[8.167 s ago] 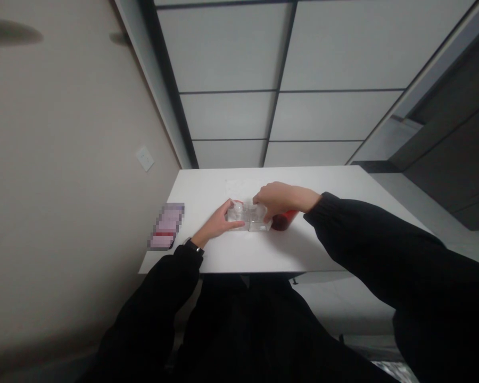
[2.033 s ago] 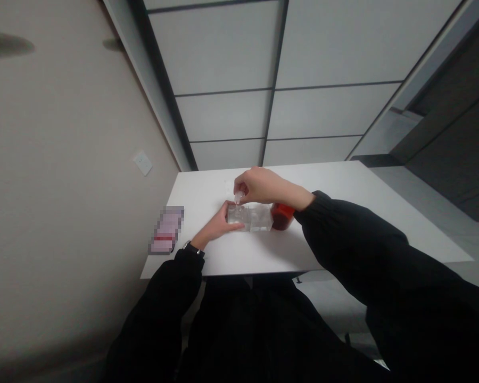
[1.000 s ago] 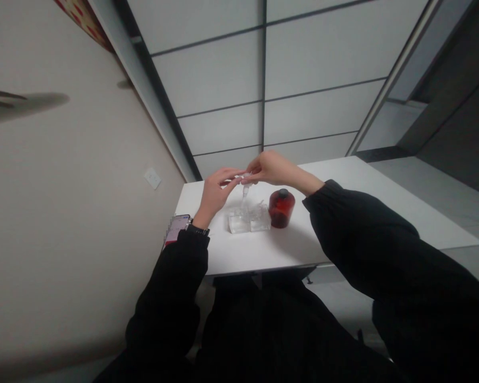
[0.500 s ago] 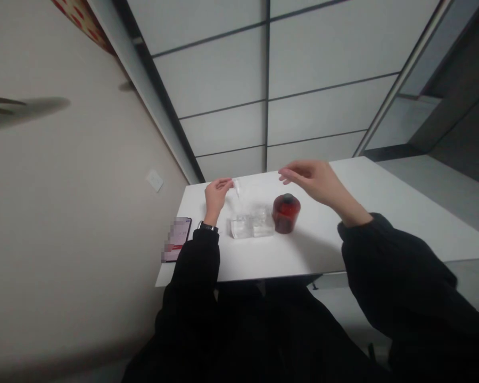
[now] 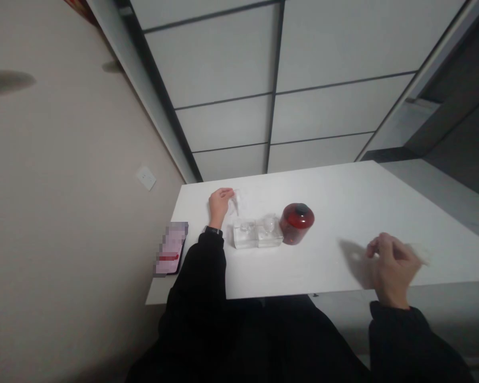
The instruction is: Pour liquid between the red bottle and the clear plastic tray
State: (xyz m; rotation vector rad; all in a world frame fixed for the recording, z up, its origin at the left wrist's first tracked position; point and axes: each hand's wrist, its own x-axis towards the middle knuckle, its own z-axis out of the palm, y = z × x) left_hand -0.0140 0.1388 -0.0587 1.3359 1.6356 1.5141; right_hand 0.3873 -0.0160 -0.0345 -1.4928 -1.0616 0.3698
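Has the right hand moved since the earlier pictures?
Yes, the right hand moved right, away from the red bottle, toward the near edge of the table.

Beneath my left grip lies a smooth white rectangular surface; left of that grip, a plain beige wall bears a white socket plate. Beyond stand pale panels divided by dark strips.

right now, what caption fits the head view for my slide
Left hand pinching a clear item, two clear vessels beside a dark red bottle, right hand over the white table.
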